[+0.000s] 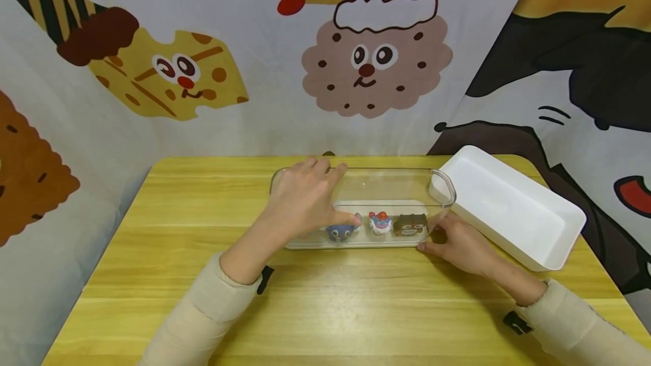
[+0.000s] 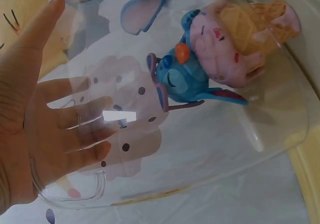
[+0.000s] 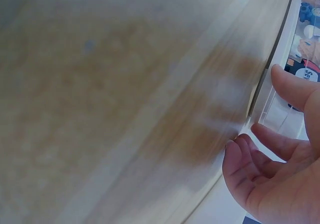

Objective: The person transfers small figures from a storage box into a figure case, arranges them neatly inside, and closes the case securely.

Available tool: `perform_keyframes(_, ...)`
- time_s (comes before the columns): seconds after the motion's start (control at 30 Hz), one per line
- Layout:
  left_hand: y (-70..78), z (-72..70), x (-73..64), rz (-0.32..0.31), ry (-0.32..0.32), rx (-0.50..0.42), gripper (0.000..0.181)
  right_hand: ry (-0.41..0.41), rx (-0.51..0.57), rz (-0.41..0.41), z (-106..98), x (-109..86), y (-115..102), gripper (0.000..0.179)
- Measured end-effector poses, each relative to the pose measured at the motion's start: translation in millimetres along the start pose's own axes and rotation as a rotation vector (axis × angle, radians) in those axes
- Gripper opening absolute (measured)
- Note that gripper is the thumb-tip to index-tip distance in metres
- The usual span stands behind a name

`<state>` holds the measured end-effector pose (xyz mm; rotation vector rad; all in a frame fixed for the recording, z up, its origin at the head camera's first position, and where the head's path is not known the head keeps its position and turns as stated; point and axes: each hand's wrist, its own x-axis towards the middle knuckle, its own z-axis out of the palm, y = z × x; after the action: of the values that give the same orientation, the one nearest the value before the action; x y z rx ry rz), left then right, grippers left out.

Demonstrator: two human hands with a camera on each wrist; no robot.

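A clear cover (image 1: 386, 186) stands over a white base (image 1: 366, 245) near the back middle of the table; whether a gap lies between them I cannot tell. Behind the clear wall, the head view shows a blue figurine (image 1: 341, 232), a cupcake-like figurine (image 1: 380, 223) and a brown block-shaped figurine (image 1: 411, 225). In the left wrist view, a figurine with an ice-cream cone (image 2: 240, 29) shows through the cover. My left hand (image 1: 305, 196) grips the cover near its left end, thumb in front, fingers toward the back. With thumb and fingers, my right hand (image 1: 463, 244) holds the base's right end.
A white rectangular bin (image 1: 513, 213) stands open at the right, close behind my right hand. The wooden table (image 1: 356, 304) extends toward me. Behind its back edge hangs a printed cloth (image 1: 254, 134) with cartoon figures.
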<state>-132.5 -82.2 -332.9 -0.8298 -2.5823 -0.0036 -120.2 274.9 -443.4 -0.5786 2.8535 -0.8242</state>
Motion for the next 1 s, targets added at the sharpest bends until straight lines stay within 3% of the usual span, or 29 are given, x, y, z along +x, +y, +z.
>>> perform_keyframes(0.3, 0.4, 6.1, -2.3, 0.016, -0.005, 0.003, 0.108, 0.009, -0.003, -0.024, 0, 1.6, 1, 0.061)
perform_keyframes(1.0, 3.1, 18.7, -10.0, 0.016, 0.033, -0.003, 0.105, 0.008, -0.021, 0.005, 0, -0.9, 0, 0.047)
